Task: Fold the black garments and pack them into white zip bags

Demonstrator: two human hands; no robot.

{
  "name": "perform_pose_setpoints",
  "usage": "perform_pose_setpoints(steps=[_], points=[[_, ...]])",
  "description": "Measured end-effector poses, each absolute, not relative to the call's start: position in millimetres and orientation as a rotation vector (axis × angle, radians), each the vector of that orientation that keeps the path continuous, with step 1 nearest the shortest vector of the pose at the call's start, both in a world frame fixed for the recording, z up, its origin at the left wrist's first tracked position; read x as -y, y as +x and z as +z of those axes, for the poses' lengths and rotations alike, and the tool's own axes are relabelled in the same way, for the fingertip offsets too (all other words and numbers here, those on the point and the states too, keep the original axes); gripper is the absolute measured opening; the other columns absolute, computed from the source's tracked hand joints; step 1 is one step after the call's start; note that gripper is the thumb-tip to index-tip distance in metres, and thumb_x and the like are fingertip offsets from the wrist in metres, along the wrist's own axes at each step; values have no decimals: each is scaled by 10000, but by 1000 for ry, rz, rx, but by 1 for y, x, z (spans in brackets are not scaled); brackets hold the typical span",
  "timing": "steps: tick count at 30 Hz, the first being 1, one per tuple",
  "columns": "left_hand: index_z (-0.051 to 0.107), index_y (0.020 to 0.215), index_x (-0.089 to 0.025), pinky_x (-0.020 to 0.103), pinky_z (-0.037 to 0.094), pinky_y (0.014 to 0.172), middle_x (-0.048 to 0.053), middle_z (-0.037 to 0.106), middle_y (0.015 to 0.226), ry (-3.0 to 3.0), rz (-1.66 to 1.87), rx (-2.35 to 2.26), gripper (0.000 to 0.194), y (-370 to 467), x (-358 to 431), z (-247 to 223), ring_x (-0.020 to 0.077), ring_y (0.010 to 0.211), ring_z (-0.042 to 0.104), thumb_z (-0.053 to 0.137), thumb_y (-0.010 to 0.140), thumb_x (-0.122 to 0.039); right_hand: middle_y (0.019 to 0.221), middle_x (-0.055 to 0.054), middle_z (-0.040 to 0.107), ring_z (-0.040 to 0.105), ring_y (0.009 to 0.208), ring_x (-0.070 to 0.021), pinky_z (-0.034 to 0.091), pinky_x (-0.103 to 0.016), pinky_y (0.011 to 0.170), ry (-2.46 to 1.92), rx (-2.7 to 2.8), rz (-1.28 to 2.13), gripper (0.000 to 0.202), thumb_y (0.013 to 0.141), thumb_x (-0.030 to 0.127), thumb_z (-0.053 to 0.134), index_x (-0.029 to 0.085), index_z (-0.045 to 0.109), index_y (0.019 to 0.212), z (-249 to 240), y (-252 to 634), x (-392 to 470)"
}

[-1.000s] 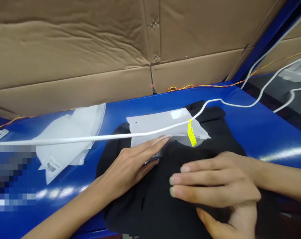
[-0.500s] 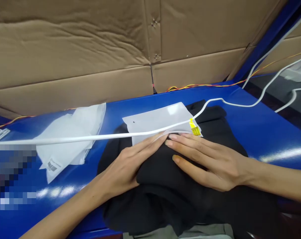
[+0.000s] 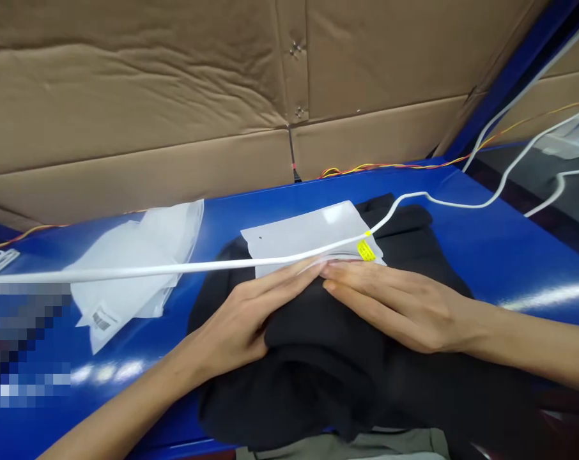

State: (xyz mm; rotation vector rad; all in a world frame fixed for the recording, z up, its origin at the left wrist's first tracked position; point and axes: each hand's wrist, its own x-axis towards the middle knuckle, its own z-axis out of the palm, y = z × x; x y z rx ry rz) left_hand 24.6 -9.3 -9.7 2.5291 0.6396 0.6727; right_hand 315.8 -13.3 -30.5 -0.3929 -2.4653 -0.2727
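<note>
A bunched black garment point(image 3: 318, 326) lies across the table in front of me. My left hand point(image 3: 248, 313) is closed on its left side, fingers straight and together, the thumb tucked low at the fabric. From the right, my right hand point(image 3: 409, 303) presses its joined fingers onto the garment's far fold; its thumb is hidden. The fingertips of both hands meet at the near edge of a frosted plastic bag point(image 3: 299, 233), which rests on the garment. A yellow sticker point(image 3: 366, 250) marks the bag's right corner. Whether any fingertips are inside the bag, I cannot tell.
A white cable point(image 3: 208, 266) stretches across the view, in front of the bag. More frosted bags point(image 3: 131, 262) lie at the left on the blue table point(image 3: 491, 255). Brown cardboard point(image 3: 174, 115) walls the back, with red and yellow wires along its foot. Grey-green cloth point(image 3: 380, 444) shows at the bottom.
My right hand's fingers have drawn together and bent onto the fabric. The bag has shifted slightly and its sticker corner has tilted. My left hand has hardly moved.
</note>
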Motion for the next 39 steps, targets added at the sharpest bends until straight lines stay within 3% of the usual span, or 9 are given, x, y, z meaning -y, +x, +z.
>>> perform_pose_setpoints(steps=[5, 12, 15, 18, 22, 26, 30, 33, 39], points=[[273, 1726, -236, 346, 450, 1273, 72, 377, 1749, 2712, 654, -641, 623, 25, 14, -10, 230, 1580, 443, 430, 1128, -165, 1406, -240, 673, 616, 1399, -346, 587, -558, 1089, -646, 2538, -302, 545, 1014, 18, 450, 109, 498, 1549, -44, 314, 20], [594, 1494, -253, 299, 641, 1053, 57, 742, 1425, 2809, 1053, -946, 440, 28, 21, -10, 208, 1240, 758, 574, 1070, -139, 1384, -205, 672, 687, 1277, -305, 664, -323, 786, -739, 2534, -576, 635, 957, -22, 444, 188, 476, 1555, -43, 316, 20], [686, 1300, -248, 300, 663, 1011, 37, 786, 1331, 2859, 1143, -1009, 311, 30, 21, -11, 195, 1177, 782, 569, 1052, -99, 1333, -192, 714, 727, 1176, -288, 623, -266, 655, -730, 2499, -650, 581, 956, -12, 460, 172, 507, 1505, -42, 318, 18], [706, 1122, -178, 354, 666, 1013, 108, 791, 1300, 3079, 1214, -930, 256, 27, 19, -14, 236, 1201, 773, 590, 977, -2, 1283, -176, 750, 754, 1056, -258, 594, -253, 590, -724, 2495, -653, 491, 980, 15, 441, 155, 538, 1440, -42, 320, 15], [705, 1157, -86, 440, 634, 1084, 206, 795, 1227, 3261, 1031, -785, 287, 20, 14, -7, 313, 1275, 738, 601, 906, 8, 1351, -161, 732, 721, 1191, -252, 574, -219, 593, -787, 2508, -577, 480, 1008, 14, 420, 183, 550, 1438, -44, 325, 15], [695, 1209, -108, 566, 563, 1165, 210, 728, 1397, 3406, 649, -808, 301, 16, 9, 3, 360, 1362, 678, 542, 962, -31, 1511, -140, 644, 638, 1349, -247, 596, -220, 685, -850, 2521, -455, 565, 1016, 8, 434, 245, 519, 1522, -48, 329, 18], [674, 1227, -160, 455, 590, 1130, 88, 796, 1308, 3354, 709, -919, 237, 19, 8, 5, 254, 1206, 766, 528, 1059, -81, 1497, -139, 656, 642, 1342, -251, 562, -193, 588, -870, 2538, -518, 616, 1000, -5, 421, 259, 505, 1550, -46, 326, 19], [634, 1328, -126, 416, 578, 1129, 69, 814, 1271, 3277, 799, -890, 296, 23, 13, 7, 219, 1154, 780, 508, 1066, -71, 1405, -138, 714, 691, 1250, -254, 522, -189, 539, -880, 2511, -622, 587, 978, -28, 436, 244, 592, 1475, -40, 322, 20], [665, 1299, -58, 416, 542, 1154, 107, 809, 1276, 3273, 822, -793, 309, 34, 29, 12, 243, 1225, 760, 634, 993, -23, 1239, -146, 774, 714, 1179, -230, 544, -234, 715, -864, 2358, -786, 457, 966, -70, 491, 131, 671, 1336, -34, 321, 20]])
